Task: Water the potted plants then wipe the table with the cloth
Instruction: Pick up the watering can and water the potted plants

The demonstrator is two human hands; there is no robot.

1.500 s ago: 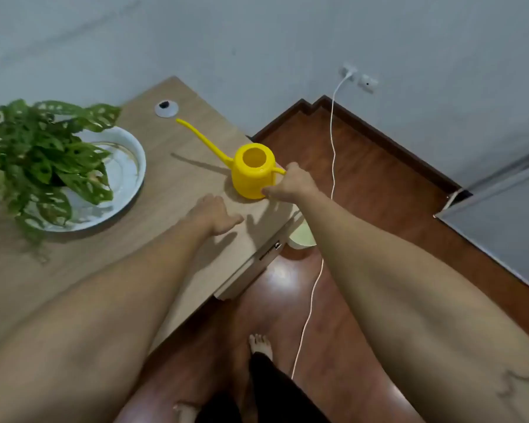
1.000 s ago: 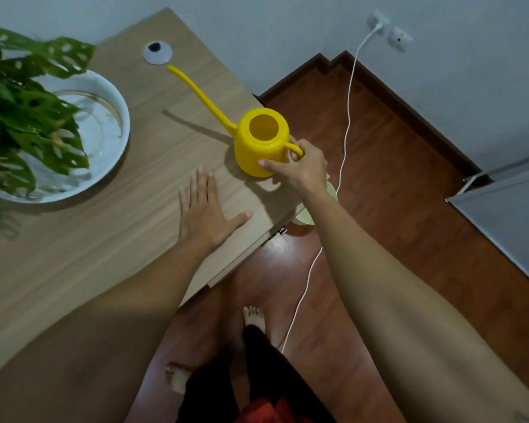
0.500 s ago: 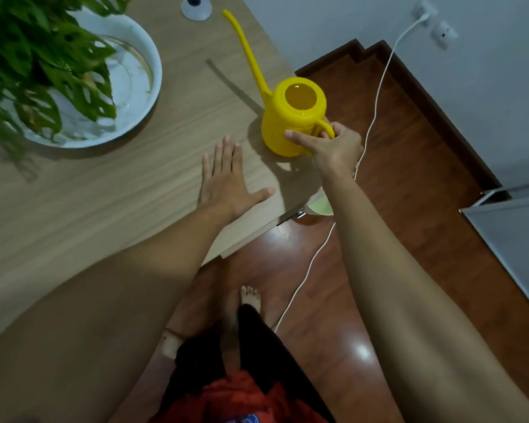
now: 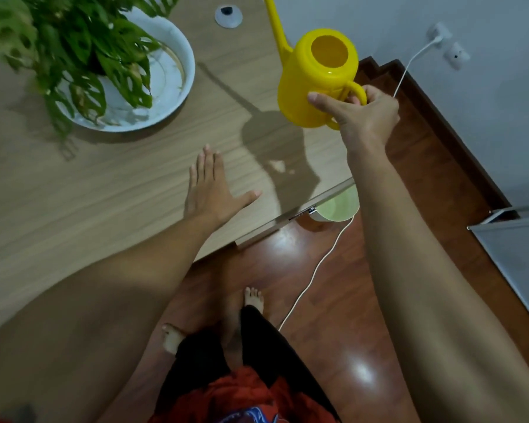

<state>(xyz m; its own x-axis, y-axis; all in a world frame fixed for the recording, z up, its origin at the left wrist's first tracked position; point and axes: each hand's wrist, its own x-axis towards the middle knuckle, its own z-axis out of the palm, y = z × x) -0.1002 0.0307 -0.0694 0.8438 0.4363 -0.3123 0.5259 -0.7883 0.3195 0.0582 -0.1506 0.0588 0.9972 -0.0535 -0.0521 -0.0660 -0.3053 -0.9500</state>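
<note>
A yellow watering can (image 4: 312, 77) with a long thin spout hangs above the wooden table (image 4: 104, 190), near its right end, casting a shadow below. My right hand (image 4: 361, 114) is shut on its handle, thumb pressed on the can's side. My left hand (image 4: 209, 187) lies flat on the table with fingers spread, holding nothing. A green leafy potted plant (image 4: 74, 41) stands in a white dish (image 4: 171, 83) at the far left. No cloth is in view.
A round grey cable port (image 4: 228, 16) sits at the table's back edge. Below the table's right corner stands a pale green bin (image 4: 339, 209). A white cable (image 4: 315, 270) runs from a wall socket (image 4: 439, 33) across the red-brown floor by my bare feet.
My right hand has closed on the can's handle and lifted the can off the table. My left hand went flat on the table and stayed there. The view shifted down and left.
</note>
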